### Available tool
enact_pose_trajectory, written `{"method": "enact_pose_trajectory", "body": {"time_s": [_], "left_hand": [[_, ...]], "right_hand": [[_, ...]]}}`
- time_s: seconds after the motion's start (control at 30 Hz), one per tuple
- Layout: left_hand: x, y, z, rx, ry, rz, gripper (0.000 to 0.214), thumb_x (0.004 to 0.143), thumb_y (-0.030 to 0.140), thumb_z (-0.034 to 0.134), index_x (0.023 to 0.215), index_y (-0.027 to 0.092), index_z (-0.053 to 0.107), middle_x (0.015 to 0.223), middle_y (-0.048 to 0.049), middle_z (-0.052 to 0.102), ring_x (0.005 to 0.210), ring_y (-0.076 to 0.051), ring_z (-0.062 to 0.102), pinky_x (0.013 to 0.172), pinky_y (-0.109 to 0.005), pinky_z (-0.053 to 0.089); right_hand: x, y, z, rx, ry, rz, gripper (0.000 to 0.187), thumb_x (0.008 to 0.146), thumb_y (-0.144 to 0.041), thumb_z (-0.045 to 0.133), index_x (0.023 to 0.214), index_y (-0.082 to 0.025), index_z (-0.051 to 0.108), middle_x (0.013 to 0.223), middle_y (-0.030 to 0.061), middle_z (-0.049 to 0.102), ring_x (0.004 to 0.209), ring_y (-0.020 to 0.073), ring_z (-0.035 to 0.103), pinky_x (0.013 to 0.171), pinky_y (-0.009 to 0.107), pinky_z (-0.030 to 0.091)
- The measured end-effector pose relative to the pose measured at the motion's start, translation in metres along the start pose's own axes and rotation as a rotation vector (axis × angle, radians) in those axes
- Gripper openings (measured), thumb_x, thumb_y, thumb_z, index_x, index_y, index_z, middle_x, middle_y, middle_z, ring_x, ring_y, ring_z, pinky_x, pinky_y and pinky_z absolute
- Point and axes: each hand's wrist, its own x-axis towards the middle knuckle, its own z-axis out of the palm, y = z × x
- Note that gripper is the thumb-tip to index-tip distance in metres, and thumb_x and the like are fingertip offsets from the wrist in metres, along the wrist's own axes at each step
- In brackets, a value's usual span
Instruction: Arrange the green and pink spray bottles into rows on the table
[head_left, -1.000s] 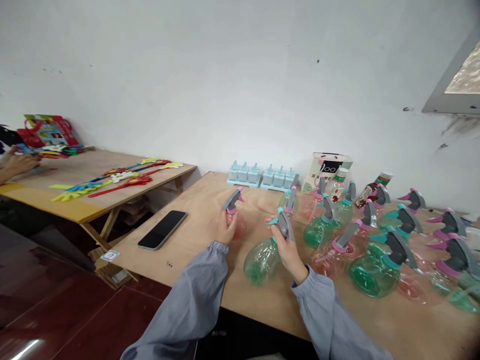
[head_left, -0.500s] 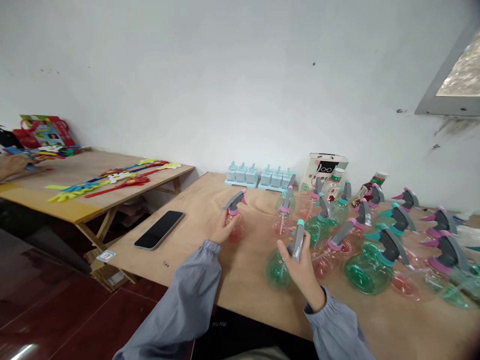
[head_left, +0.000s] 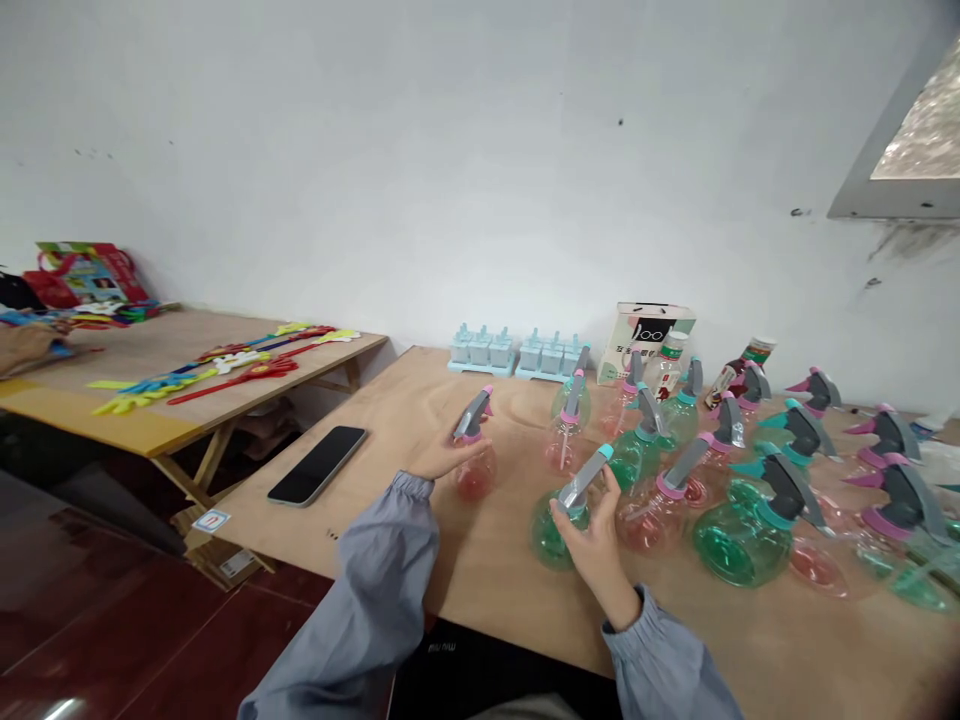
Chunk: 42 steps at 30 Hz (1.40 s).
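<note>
On the wooden table, my left hand is closed at the neck of a clear pink spray bottle. Its thumb lies across the front below the grey-and-pink spray head, and the other fingers are hidden. Farther right and closer to me, a green spray bottle stands with its grey head and teal nozzle slanting up to the right. My right hand has its thumb and fingers around that spray head. Just beyond my right hand stands another pink spray bottle.
Several more spray bottles crowd the right side. Pale blue popsicle molds, a printed box and drink bottles stand by the wall. A phone lies at left. Another table holds colourful hand-shaped strips and a person's hand.
The green bottle's spray head has gone from nearly upright to slanting right. The pink bottle's head has turned and looks narrower, and my left thumb now lies across its neck.
</note>
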Motion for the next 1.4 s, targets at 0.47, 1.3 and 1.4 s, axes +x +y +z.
{"method": "enact_pose_trajectory", "body": {"time_s": [0.47, 1.3, 1.4], "left_hand": [[0.013, 0.030, 0.014, -0.481, -0.034, -0.172, 0.037, 0.074, 0.038, 0.067, 0.107, 0.020, 0.070, 0.102, -0.0086, 0.074, 0.093, -0.024, 0.070, 0.086, -0.040, 0.057], [0.008, 0.045, 0.027, -0.853, 0.035, -0.332, 0.028, 0.066, 0.044, 0.074, 0.063, 0.020, 0.058, 0.059, 0.0008, 0.061, 0.077, -0.021, 0.071, 0.099, -0.044, 0.053], [0.007, 0.045, 0.022, -0.872, 0.003, -0.339, 0.028, 0.064, 0.044, 0.075, 0.068, 0.020, 0.062, 0.063, -0.0005, 0.065, 0.080, -0.023, 0.071, 0.098, -0.044, 0.053]], "right_hand": [[-0.006, 0.000, -0.006, 0.058, 0.072, 0.032, 0.082, 0.090, -0.042, 0.065, 0.154, -0.028, 0.017, 0.127, 0.0115, 0.056, 0.113, 0.0244, 0.058, 0.101, 0.049, 0.047], [-0.007, -0.002, -0.008, 0.036, 0.067, 0.065, 0.084, 0.089, -0.044, 0.064, 0.156, -0.024, 0.018, 0.136, 0.0148, 0.058, 0.115, 0.0250, 0.063, 0.101, 0.048, 0.052], [-0.007, -0.003, -0.008, 0.048, 0.037, 0.067, 0.084, 0.089, -0.043, 0.064, 0.156, -0.025, 0.018, 0.137, 0.0146, 0.058, 0.115, 0.0244, 0.064, 0.101, 0.048, 0.052]]}}
